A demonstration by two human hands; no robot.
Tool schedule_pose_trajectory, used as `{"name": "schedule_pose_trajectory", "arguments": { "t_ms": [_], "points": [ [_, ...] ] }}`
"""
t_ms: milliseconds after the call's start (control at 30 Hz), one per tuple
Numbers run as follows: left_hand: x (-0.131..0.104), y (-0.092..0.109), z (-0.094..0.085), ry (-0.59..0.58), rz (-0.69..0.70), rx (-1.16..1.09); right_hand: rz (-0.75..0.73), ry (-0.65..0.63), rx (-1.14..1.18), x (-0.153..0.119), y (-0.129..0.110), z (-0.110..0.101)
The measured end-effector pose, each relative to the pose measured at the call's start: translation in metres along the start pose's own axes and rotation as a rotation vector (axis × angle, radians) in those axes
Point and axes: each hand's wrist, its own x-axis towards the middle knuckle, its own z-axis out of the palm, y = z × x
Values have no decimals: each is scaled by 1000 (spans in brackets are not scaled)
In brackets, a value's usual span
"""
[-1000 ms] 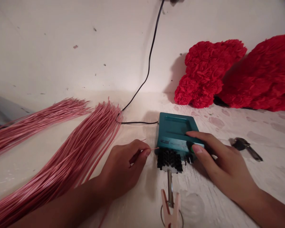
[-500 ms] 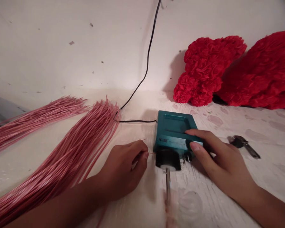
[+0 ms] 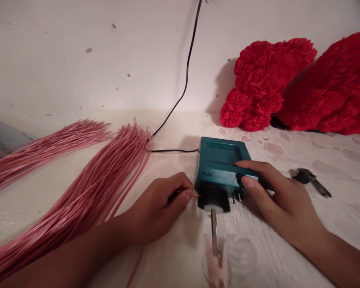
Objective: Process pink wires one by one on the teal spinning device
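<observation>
Currently, at the left, a pink bundle (image 3: 48,150) lies on the table (image 3: 165,264). To its right lies a second bundle (image 3: 87,188), its tips toward the far side. Your left hand (image 3: 165,212) pinches a single strand (image 3: 197,195) between thumb and forefinger; the strand's end is at the left side of the brush (image 3: 213,196), contact unclear. The cable (image 3: 187,68) drops along the wall (image 3: 78,72) and runs to the machine's left side. The brush, blurred, sits at the near side of the machine (image 3: 222,154), its shaft (image 3: 214,228) reaching near to a clip (image 3: 217,268). Your right hand (image 3: 279,208) grasps the machine's near right corner, forefinger on top, thumb on the front. Far right are red roses (image 3: 258,88); nearer lies a small metal item (image 3: 319,188).
</observation>
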Motion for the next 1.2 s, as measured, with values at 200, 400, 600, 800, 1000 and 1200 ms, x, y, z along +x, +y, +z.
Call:
{"name": "schedule_pose_trajectory", "arguments": {
  "t_ms": [200,400,600,800,1000,1200],
  "points": [
    [4,2,-4,-55,-44,-128,-21,13,-3,0,0,0],
    [6,-1,-5,-107,-83,-229,-36,24,-7,0,2,1],
    [8,-2,-6,-127,-99,-325,-30,21,-4,1,2,2],
    [9,-1,-7,-142,-105,-363,-23,16,-9,0,2,2],
    [10,1,-7,-146,-118,-374,-12,14,-2,1,0,1],
    [11,3,-5,-159,-139,-381,-11,2,-2,0,0,1]
  ]
}}
